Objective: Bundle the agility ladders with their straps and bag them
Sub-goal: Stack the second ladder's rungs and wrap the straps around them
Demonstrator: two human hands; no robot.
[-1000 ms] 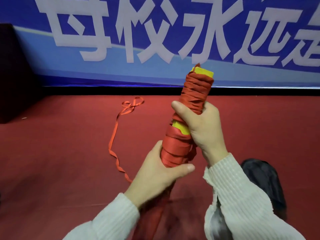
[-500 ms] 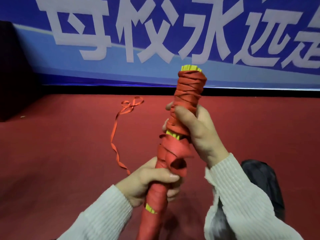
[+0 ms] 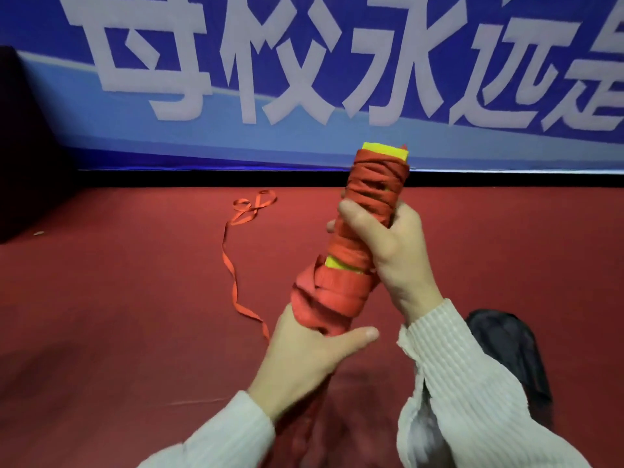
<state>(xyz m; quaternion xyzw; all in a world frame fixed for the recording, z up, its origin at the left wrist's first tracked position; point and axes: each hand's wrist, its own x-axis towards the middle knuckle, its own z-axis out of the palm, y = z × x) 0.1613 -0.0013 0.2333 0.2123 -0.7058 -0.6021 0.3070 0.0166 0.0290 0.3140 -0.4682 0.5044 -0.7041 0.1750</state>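
Hands point(image 3: 391, 255) point(image 3: 304, 359) grip wrapped ladder bundle point(image 3: 364, 211); loose strap point(image 3: 233, 265), dark bag point(image 3: 510, 352) nearby.

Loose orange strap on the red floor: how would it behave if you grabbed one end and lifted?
The loose orange strap is probably floppy: it lies in twists and a loop on the red floor, holding no shape. It looks thin and flat, so likely light, and would trail and dangle. The loops may tangle or snag when dragged.
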